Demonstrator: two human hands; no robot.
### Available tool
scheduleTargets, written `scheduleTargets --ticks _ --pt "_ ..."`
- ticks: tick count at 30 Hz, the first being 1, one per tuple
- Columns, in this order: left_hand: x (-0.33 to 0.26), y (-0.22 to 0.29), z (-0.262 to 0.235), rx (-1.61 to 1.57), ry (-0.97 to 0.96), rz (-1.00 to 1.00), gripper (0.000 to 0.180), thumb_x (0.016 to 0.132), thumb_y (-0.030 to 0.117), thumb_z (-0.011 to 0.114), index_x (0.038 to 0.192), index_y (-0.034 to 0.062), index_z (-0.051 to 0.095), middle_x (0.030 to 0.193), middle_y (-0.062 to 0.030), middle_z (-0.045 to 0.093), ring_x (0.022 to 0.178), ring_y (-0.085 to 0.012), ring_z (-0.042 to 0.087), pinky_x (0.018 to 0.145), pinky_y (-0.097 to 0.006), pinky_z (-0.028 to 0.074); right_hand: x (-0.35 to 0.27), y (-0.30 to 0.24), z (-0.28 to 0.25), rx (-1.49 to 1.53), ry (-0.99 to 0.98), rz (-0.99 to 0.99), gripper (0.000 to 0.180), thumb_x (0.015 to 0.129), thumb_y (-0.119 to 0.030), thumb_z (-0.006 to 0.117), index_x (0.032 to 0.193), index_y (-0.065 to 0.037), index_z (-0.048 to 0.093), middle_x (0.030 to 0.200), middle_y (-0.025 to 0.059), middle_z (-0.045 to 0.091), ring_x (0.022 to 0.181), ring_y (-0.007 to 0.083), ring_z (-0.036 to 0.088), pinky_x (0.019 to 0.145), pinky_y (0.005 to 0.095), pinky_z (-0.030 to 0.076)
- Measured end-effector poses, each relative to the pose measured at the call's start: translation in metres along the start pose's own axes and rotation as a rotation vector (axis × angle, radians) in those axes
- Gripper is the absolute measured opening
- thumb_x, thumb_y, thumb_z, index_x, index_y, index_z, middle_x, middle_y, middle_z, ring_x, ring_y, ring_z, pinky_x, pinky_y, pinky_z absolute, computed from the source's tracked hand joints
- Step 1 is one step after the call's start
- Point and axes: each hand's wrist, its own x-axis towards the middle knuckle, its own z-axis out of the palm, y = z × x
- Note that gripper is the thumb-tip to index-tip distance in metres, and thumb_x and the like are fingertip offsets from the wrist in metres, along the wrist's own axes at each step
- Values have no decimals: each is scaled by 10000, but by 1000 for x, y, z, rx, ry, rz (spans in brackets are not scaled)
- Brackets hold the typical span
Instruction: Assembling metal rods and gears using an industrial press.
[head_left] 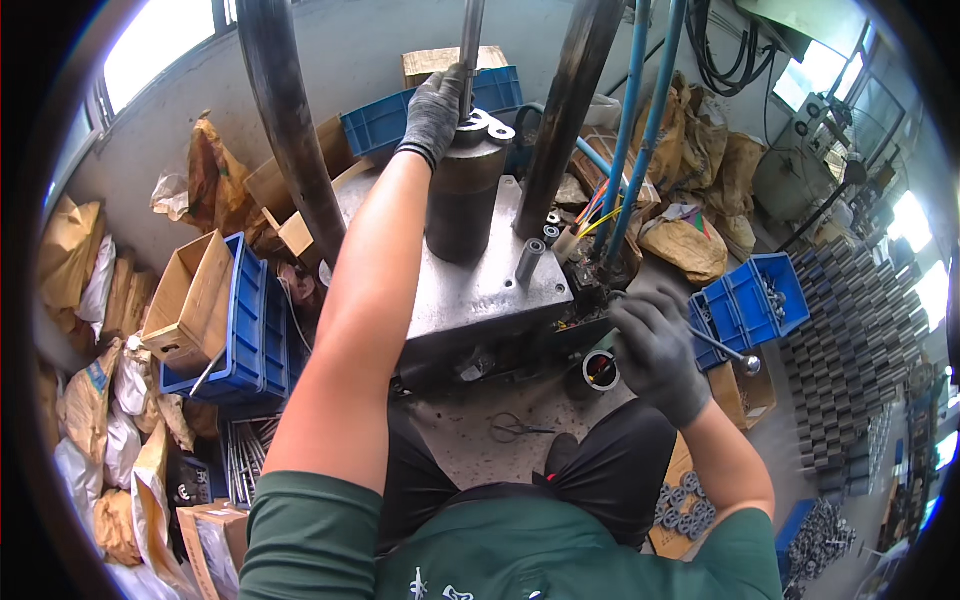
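Note:
My left hand [435, 112], in a grey glove, is closed around an upright metal rod [472, 40]. The rod stands at the top of a dark steel cylinder [466, 205] on the metal press table [420, 290]. A pale flat piece with a round hole [500, 131] lies on the cylinder's top, beside the rod. On the right, my other gloved hand, the right hand [655, 355], wraps over a lever [715, 343] with a ball knob at its end. Its fingers are slightly blurred. A small metal sleeve [531, 260] stands near the table's front right corner.
Two thick dark columns [285, 120] [570, 115] rise beside the cylinder. Blue hoses [640, 130] hang at the right. A blue bin [750, 300] holds metal parts. Stacked metal tubes [850, 350] fill the far right. Scissors [515, 428] lie on the floor.

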Motion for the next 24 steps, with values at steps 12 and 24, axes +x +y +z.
scheduleTargets --ticks 12,24 --pt "-10 9 13 456 -13 102 248 1007 183 698 1209 39 684 995 -114 755 858 -170 688 801 -331 563 51 62 191 -185 -103 148 337 859 -228 715 1176 -117 680 1307 137 674 1204 360 601 1061 504 430" --pt "-9 6 9 437 31 124 203 1024 175 677 1181 48 663 950 -76 720 837 -149 640 791 -315 545 139 54 142 829 221 457 130 912 -123 752 1012 -48 721 1002 125 724 977 245 720 860 353 570"
